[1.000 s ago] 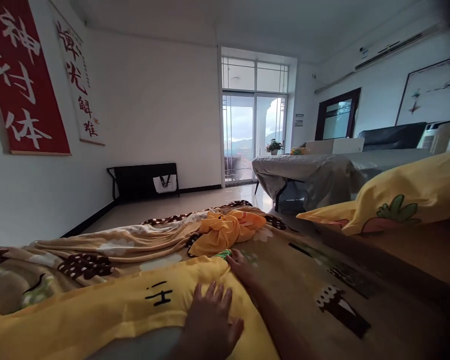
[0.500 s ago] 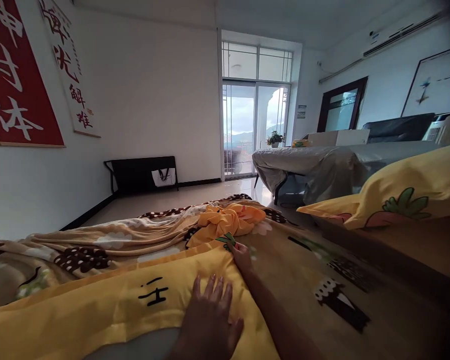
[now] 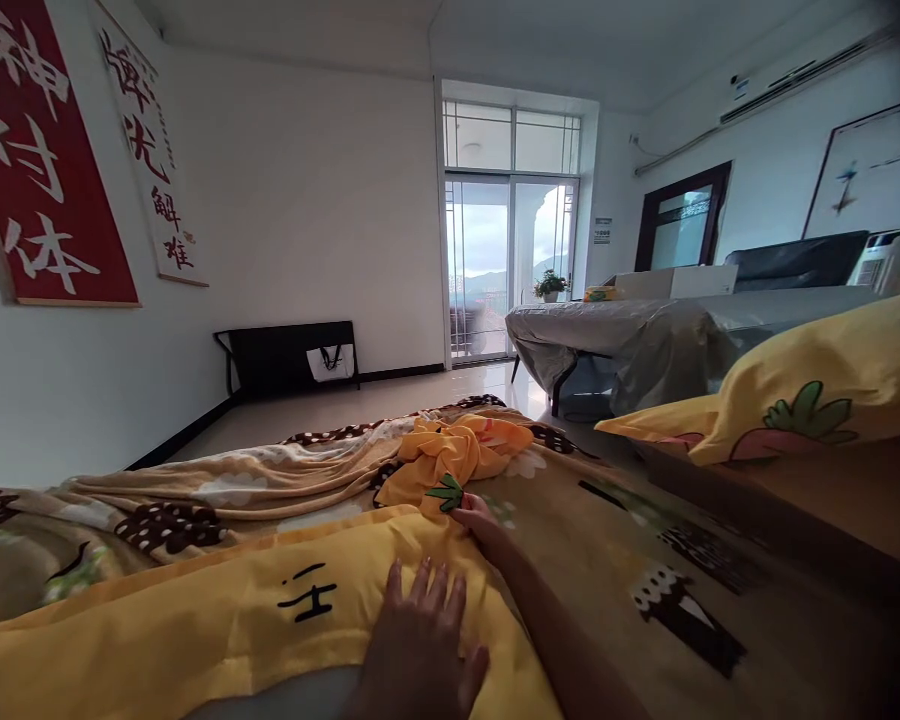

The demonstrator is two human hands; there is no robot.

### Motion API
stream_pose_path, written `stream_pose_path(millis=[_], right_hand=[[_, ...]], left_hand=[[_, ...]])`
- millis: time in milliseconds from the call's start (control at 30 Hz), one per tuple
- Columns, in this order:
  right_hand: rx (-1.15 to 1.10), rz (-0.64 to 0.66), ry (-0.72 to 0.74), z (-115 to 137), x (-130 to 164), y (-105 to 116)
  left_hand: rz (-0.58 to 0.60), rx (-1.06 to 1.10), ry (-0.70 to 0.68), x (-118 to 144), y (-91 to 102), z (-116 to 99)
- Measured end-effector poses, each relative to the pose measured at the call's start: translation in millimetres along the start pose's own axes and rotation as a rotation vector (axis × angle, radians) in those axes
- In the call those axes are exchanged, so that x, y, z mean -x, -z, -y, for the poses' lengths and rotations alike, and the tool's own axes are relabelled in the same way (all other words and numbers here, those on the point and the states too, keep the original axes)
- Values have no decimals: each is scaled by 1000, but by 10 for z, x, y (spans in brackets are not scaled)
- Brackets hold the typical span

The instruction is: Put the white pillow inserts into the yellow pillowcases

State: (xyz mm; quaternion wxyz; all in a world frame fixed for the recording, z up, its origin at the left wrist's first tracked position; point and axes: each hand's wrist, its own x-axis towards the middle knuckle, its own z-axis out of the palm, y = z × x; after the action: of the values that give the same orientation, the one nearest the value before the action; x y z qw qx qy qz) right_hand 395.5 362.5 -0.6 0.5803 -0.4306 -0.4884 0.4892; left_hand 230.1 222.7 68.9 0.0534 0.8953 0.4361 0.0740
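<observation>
A yellow pillowcase (image 3: 247,620) with a black "Hi" print stretches across the bottom of the view, over something grey (image 3: 292,697) that shows at the lower edge. My left hand (image 3: 426,630) rests flat on the yellow cloth, right of the print, fingers spread. Just beyond it, my right hand (image 3: 484,528) is closed in a pinch on the pillowcase's far corner, beside a green leaf print (image 3: 445,492). Bunched orange-yellow cloth (image 3: 457,445) lies past that corner. Under everything is a brown patterned blanket (image 3: 570,570).
Another yellow pillow (image 3: 832,380) with a carrot print sits at the right. Behind it stands a plastic-covered table (image 3: 630,320) with a potted plant (image 3: 550,285) and white boxes (image 3: 675,282). A black folded frame (image 3: 292,355) leans against the far wall.
The view has tilted up slightly. The leaf print by my right hand now shows more spread out. My left hand stays flat on the pillowcase.
</observation>
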Motion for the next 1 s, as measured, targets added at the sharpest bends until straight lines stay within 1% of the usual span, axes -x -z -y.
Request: stream_pose_path(millis=[100,200,300,333,400,533,633,833,1000], right_hand=[[0,-24,6,94,28,-17],[52,-47,79,190,26,-81],[154,-163,202,275,6,-109],[178,-199,225,298,-1,-100],[195,-228,226,333,-8,-56],[182,-201,167,352,0,59],[179,-169,149,331,6,95],[177,-118,158,291,3,22],[247,-85,198,331,36,-22]], left_hand=[[0,-14,-5,17,36,-24],[4,-16,3,22,72,-55],[21,-15,4,29,116,-98],[28,-17,3,32,129,-113],[40,-19,8,40,150,-137],[62,-11,12,42,167,-151],[58,-17,8,34,160,-138],[34,-26,-3,13,105,-109],[34,-29,-13,9,109,-111]])
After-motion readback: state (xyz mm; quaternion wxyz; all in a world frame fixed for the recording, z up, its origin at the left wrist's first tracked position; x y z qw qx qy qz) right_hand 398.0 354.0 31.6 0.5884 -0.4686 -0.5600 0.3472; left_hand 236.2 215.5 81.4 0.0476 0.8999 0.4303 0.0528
